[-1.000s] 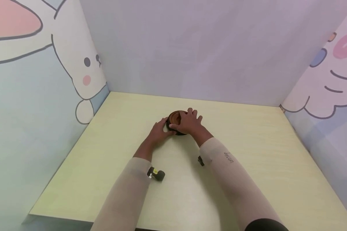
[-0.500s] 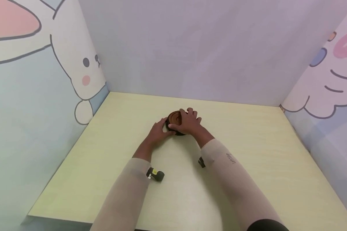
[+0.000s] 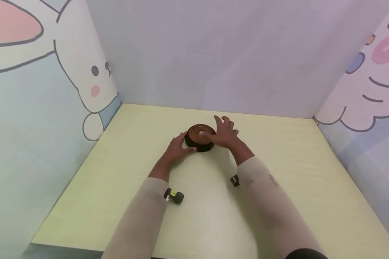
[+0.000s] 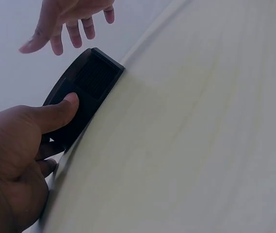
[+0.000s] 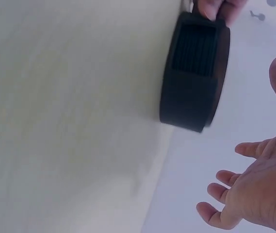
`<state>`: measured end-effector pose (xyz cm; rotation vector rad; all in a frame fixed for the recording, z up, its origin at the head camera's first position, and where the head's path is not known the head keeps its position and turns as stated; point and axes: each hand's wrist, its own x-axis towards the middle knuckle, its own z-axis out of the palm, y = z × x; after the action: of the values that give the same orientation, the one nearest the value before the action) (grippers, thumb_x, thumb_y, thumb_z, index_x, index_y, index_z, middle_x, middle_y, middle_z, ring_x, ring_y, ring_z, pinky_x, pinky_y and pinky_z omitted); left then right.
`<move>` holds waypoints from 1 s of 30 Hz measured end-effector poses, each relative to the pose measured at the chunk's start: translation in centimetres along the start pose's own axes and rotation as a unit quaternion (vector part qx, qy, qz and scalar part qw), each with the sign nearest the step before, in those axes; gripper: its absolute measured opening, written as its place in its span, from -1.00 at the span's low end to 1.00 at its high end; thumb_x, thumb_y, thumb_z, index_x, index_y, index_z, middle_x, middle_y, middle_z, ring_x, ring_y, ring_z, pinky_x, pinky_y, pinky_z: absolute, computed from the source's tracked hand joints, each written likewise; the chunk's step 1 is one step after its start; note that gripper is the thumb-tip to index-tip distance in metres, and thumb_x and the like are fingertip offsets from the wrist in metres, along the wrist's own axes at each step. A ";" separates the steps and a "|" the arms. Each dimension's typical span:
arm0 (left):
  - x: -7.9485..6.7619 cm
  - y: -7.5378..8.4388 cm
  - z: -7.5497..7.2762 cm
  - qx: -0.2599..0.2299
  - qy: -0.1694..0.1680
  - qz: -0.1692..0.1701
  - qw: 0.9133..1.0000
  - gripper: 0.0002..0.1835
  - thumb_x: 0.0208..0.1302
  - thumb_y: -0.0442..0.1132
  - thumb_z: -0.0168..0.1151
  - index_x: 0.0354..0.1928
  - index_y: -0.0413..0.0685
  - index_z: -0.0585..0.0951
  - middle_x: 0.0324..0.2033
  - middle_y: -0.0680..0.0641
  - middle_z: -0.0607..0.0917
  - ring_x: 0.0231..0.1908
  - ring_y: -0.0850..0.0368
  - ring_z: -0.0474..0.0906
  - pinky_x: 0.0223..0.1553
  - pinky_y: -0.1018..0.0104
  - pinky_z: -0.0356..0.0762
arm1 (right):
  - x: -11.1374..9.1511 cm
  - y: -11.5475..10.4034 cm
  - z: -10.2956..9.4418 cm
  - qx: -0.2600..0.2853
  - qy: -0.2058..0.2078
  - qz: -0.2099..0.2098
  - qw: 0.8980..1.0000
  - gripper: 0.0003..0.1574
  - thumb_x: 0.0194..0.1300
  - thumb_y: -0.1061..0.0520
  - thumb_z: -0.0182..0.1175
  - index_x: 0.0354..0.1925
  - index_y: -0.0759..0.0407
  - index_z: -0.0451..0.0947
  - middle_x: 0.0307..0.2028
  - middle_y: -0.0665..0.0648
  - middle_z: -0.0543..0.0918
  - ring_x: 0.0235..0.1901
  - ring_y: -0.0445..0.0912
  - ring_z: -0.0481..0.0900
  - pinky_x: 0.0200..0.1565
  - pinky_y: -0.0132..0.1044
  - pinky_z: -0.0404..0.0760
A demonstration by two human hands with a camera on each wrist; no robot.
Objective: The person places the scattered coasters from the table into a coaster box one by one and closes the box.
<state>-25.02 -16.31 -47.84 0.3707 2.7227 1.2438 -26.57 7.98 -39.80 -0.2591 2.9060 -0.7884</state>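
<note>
A round black case (image 3: 199,146) with a brown, ring-patterned top (image 3: 193,131) sits on the table. In both wrist views its black side (image 5: 184,99) has a rectangular window with fine dark ridges (image 4: 98,73). My left hand (image 3: 176,150) holds the case by its left side, thumb in front and fingers curled behind. My right hand (image 3: 225,136) hovers at the upper right of the case, fingers spread, holding nothing. In the right wrist view the right palm (image 5: 266,191) is apart from the case. What lies inside the case cannot be told.
The pale yellow table (image 3: 278,172) ends at a plain lilac wall (image 3: 207,54) behind. Side walls with cartoon animals (image 3: 81,72) stand left and right. Small black cameras (image 3: 174,195) sit at both wrists.
My right hand has let go of the round case's top and moved right and up, its fingers spreading. The left hand and the case stay in place.
</note>
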 end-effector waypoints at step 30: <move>0.3 -0.7 -0.1 0.003 0.005 0.007 1.000 0.04 0.45 0.10 0.45 0.74 -0.15 0.14 0.71 -0.27 0.23 0.76 -0.23 -0.02 0.83 -0.11 -0.24 | -5.7 9.8 -5.1 -0.037 0.004 0.075 0.996 0.57 0.40 -0.63 0.17 0.79 0.16 -0.42 0.73 0.49 -0.45 0.71 0.52 -0.45 0.47 0.82 -0.26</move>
<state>-25.46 -16.71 -48.30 0.3846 2.7381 1.2432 -23.14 19.96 -40.02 -0.0437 2.9232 -0.6602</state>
